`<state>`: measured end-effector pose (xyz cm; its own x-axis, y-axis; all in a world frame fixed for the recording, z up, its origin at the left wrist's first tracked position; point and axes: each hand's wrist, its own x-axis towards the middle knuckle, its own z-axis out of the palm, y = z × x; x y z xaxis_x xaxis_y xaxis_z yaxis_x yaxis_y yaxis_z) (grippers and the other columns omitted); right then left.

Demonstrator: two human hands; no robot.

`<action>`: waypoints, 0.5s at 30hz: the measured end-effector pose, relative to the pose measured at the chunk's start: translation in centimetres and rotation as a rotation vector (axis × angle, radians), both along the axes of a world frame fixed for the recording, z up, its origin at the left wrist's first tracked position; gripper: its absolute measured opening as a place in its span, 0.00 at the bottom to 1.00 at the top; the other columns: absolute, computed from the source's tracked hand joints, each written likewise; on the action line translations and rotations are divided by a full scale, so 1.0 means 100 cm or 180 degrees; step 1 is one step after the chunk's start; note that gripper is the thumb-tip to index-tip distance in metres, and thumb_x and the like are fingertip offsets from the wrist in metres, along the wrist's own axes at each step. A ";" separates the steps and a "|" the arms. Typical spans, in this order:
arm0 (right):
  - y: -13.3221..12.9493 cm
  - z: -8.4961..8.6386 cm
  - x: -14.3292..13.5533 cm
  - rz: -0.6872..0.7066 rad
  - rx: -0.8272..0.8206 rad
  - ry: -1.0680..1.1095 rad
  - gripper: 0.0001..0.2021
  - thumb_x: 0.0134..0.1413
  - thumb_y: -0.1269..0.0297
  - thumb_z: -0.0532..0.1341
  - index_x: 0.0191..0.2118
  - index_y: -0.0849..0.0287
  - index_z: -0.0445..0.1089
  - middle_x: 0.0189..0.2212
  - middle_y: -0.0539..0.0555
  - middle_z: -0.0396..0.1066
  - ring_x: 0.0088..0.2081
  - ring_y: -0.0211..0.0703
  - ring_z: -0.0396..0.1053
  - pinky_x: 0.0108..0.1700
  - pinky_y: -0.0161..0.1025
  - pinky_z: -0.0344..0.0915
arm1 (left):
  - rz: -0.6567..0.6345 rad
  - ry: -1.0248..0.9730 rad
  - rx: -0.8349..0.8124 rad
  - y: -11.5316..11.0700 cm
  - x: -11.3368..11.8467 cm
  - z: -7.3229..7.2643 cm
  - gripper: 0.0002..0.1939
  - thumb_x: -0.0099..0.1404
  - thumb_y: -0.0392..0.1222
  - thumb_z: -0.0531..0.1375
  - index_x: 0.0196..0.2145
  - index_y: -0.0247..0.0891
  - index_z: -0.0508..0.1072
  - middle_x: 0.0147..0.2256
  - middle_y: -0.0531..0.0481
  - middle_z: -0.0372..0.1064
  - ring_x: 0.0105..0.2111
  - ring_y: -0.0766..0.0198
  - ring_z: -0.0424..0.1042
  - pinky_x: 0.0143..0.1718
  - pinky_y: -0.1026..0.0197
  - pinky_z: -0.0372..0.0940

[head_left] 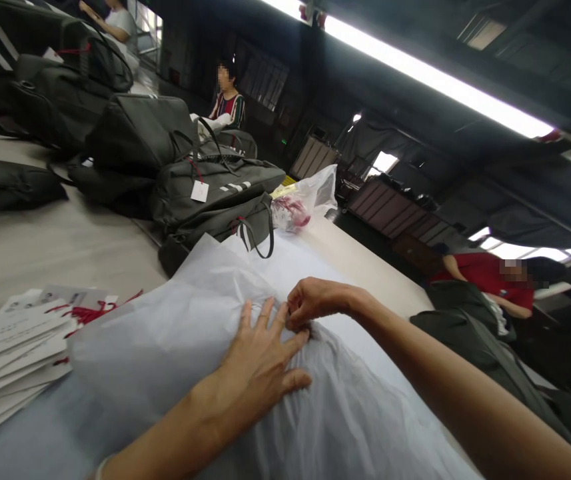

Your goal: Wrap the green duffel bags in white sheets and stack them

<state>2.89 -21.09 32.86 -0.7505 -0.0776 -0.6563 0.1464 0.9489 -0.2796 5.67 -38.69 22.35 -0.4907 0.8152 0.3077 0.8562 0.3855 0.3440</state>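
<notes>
- Stack of tags (10,350) with red strings lies at left on the tabletop (55,247).
- Left hand (260,363) rests flat, fingers spread, on white tissue paper (175,347).
- Right hand (315,303) pinches the paper's gathered fold.
- Dark bags (210,193) sit behind.

Thin, crinkled, matt white tissue paper (175,347); dark bags (215,193) of smooth matt cloth.

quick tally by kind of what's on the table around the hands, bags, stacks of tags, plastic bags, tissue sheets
Dark fabric bags, those that can be told apart, nearest one: 6
Stack of white paper tags with red strings: 1
Clear plastic bag with red strings inside: 1
Pile of thin white tissue paper, under the left hand and pinched by the right hand: 1
Total: 9
</notes>
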 end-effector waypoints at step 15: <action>0.023 -0.021 0.005 0.0869 -0.0433 0.1429 0.10 0.43 0.58 0.74 0.28 0.56 0.76 0.33 0.49 0.69 0.39 0.40 0.66 0.41 0.35 0.60 | 0.0021 0.0307 0.0053 0.002 -0.003 -0.011 0.30 0.62 0.69 0.53 0.58 0.58 0.66 0.63 0.39 0.59 0.64 0.35 0.54 0.57 0.23 0.52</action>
